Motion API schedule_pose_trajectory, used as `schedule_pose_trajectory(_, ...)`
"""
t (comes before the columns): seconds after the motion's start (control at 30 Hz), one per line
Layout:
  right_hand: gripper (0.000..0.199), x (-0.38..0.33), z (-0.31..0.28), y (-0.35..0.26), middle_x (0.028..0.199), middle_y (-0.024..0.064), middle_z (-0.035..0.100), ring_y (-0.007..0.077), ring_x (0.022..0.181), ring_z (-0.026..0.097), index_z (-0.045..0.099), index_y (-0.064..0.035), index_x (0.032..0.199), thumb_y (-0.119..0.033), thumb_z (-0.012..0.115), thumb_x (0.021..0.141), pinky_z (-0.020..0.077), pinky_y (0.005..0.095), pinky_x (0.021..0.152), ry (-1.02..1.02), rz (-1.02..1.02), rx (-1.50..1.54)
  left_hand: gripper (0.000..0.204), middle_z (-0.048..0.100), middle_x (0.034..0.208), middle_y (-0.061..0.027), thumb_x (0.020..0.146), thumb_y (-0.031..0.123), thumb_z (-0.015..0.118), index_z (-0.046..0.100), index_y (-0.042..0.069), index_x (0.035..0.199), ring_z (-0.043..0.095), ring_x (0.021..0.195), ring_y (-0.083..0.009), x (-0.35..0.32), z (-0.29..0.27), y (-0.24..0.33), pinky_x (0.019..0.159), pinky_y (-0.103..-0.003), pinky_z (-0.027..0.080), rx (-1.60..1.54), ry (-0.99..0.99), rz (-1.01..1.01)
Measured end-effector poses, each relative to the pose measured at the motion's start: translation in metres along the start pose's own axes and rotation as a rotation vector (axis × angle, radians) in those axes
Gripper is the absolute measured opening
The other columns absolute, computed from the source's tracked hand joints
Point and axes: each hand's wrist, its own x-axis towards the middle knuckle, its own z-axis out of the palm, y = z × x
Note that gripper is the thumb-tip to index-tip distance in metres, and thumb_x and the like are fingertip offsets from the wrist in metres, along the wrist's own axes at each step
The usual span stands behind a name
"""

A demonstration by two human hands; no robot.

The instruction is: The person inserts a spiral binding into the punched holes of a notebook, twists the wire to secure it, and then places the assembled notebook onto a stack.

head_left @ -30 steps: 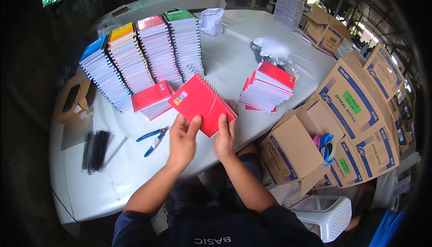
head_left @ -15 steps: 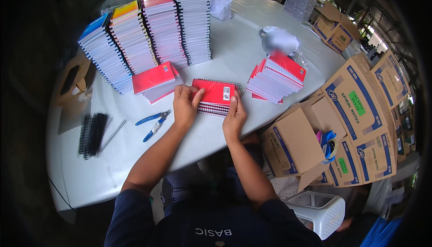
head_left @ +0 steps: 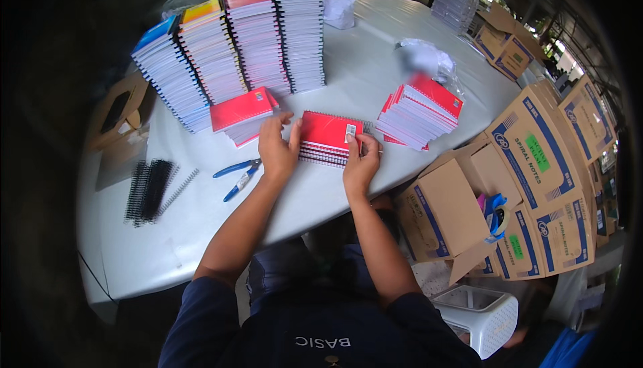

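Note:
A small stack of red spiral notebooks (head_left: pixel 326 130) lies before me near the table's front edge, the top one showing a white barcode label. My left hand (head_left: pixel 278 148) is beside the stack's left edge, open, with thumb and fingers apart. At the near right corner, my right hand (head_left: pixel 362 163) has its thumb on the top cover by the label and its fingers curled at the side. Behind the left hand sits a pile of red-covered notebooks (head_left: pixel 241 112). Blue-handled pliers (head_left: pixel 240 175) rest on the table left of my forearm.
Tall notebook stacks (head_left: pixel 241 46) with blue, yellow, red and green covers stand at the back left. A fanned red notebook pile (head_left: pixel 418 116) lies to the right. Black spiral coils (head_left: pixel 151 190) lie at left. An open carton (head_left: pixel 445 210) and stacked cartons (head_left: pixel 536 150) flank the table's right.
My left hand has come off the stack's left edge and opened. The right hand's fingers have curled in at the near right corner. The whole view has shifted slightly.

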Motion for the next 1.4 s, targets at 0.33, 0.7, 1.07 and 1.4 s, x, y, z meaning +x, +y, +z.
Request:
schedule_pose_trajectory(0.33,0.029,-0.029,-0.004,-0.051,0.107,0.0135,0.055,0.0262,0.101,0.051,0.052,-0.0004,0.106,-0.006,0.061,0.080,0.0389,0.0359,0.088,-0.233,-0.267,0.102,0.026,0.063,0.096,-0.0166,0.086,0.016,0.055,0.059,0.004,0.108,0.062,0.085,-0.0306,0.049,-0.105,-0.025,0.067,-0.039,0.047,0.452,-0.362,0.025)
schedule_pose_trajectory(0.7,0.035,-0.050,-0.003,-0.095,0.108,0.0104,0.061,0.0182,0.096,0.057,0.056,-0.0019,0.114,-0.003,0.059,0.079,0.0459,0.0307,0.082,-0.874,-0.155,0.342,0.042,0.048,0.118,-0.0106,0.073,-0.005,0.042,0.051,-0.001,0.113,0.053,0.100,-0.0173,0.003,-0.148,0.047,0.088,-0.027,0.038,-0.192,-0.103,-0.255)
schedule_pose_trajectory(1.07,0.031,-0.058,-0.013,-0.034,0.118,0.0094,0.057,0.0097,0.103,0.050,0.055,-0.0006,0.115,-0.004,0.058,0.084,0.0423,0.0265,0.088,-1.145,0.234,0.394,0.038,0.054,0.101,-0.0130,0.070,0.002,0.056,0.051,0.006,0.107,0.048,0.100,-0.0330,-0.035,-0.154,-0.024,0.086,-0.045,0.036,0.461,-0.677,0.000)
schedule_pose_trajectory(1.4,0.032,-0.060,0.012,-0.032,0.112,0.0077,0.060,0.0116,0.102,0.052,0.055,0.0033,0.115,-0.009,0.059,0.086,0.0424,0.0273,0.090,-1.160,0.212,0.537,0.026,0.057,0.075,-0.0092,0.087,0.024,0.054,0.057,0.003,0.102,0.058,0.063,-0.0236,-0.003,-0.237,-0.111,0.060,-0.035,0.045,0.720,-0.254,-0.142)
